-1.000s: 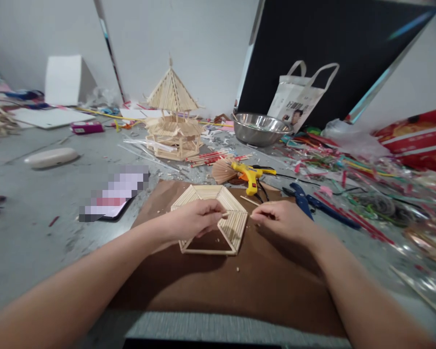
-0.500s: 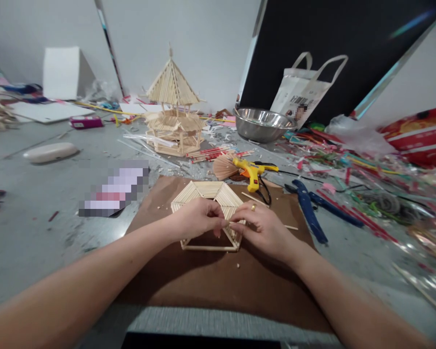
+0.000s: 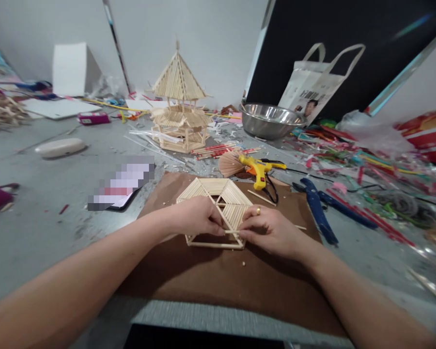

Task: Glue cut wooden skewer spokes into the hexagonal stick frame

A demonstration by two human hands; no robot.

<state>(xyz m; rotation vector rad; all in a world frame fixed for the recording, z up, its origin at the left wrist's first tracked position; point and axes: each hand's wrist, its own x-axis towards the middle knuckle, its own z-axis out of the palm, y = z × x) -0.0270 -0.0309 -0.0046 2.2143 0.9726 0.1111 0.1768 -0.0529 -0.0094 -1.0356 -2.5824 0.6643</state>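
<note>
A many-sided frame (image 3: 235, 211) of thin pale wooden sticks lies on a brown sheet (image 3: 218, 278). Most of its panels are filled with parallel sticks; the near one shows an open gap. My left hand (image 3: 198, 216) is closed over the frame's near left part, pinching one end of a short wooden stick (image 3: 232, 232). At the other end, the thumb and fingertips of my right hand (image 3: 272, 230) pinch the same stick. It spans level above the near right part of the frame; whether it touches the frame is unclear.
Behind the sheet stand a stick pagoda model (image 3: 181, 116) and a steel bowl (image 3: 271, 121). A yellow glue gun (image 3: 260, 169) and blue-handled pliers (image 3: 318, 213) lie at the right. A phone (image 3: 127, 183) lies left. Coloured scraps (image 3: 388, 179) clutter the right side.
My hands have moved slightly apart and lower over the frame, so the short stick between them now shows. The whole view has shifted a little.
</note>
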